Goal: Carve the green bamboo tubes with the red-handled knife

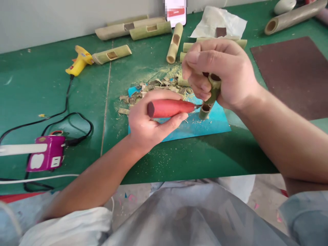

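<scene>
My left hand [151, 119] is closed around the red handle of a carving tool [170, 108]. Its narrow metal tip points right and meets the lower part of a green bamboo tube [204, 114] near a cut opening. Bent fingers of my right hand [217, 68] wrap round bamboo [215, 89] just above, where a dark hollow shows. Whether this upper bamboo and the lower part are one piece, I cannot tell. Beneath both hands lies a blue sheet [200, 130], with a heap of bamboo chips [159, 83] along its far side.
Notched bamboo tubes [151, 30] lie at the back by a phone [176, 15] and a crumpled white paper [217, 20]. A yellow glue gun [80, 61] touches another tube. Left are a purple power adapter [46, 153] and cables; right, a brown sheet [292, 75].
</scene>
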`<state>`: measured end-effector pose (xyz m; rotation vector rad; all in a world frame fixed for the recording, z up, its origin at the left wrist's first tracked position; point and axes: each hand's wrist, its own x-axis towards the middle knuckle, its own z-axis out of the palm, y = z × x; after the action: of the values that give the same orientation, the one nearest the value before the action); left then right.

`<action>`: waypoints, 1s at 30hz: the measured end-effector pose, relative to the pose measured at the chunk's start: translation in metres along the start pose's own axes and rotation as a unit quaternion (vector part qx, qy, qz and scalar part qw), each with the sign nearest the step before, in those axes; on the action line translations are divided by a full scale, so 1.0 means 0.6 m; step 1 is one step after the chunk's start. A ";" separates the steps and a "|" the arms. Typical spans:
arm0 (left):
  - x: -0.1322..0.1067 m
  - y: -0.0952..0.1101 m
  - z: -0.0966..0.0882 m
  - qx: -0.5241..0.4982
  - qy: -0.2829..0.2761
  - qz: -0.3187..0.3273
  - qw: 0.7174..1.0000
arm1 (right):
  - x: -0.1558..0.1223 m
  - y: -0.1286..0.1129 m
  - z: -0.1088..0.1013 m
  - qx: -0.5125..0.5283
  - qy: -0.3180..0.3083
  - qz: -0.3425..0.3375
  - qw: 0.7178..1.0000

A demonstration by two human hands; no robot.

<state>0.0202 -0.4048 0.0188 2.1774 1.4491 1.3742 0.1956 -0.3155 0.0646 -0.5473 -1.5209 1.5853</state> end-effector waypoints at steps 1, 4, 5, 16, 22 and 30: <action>0.004 0.000 0.000 0.004 0.011 -0.017 1.000 | 0.000 0.000 0.000 0.004 -0.007 -0.001 1.000; 0.015 -0.001 -0.003 0.014 0.013 -0.080 0.997 | -0.002 0.000 -0.003 -0.001 -0.032 -0.002 0.999; 0.019 -0.001 -0.006 0.009 0.006 -0.095 0.995 | -0.002 -0.001 -0.004 -0.002 -0.030 -0.011 0.999; 0.031 0.018 -0.038 0.079 -0.111 -0.024 0.990 | 0.000 -0.011 -0.020 0.002 -0.046 0.032 0.998; 0.032 0.036 -0.040 0.010 -0.163 -0.086 0.983 | 0.008 0.000 -0.026 0.017 -0.068 0.021 0.997; 0.037 0.045 -0.035 -0.095 -0.228 -0.172 0.954 | 0.006 -0.002 -0.020 0.015 -0.063 0.008 0.998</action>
<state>0.0233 -0.4070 0.0594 1.8453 1.3637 0.7893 0.2034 -0.3057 0.0647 -0.4514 -1.5871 1.6798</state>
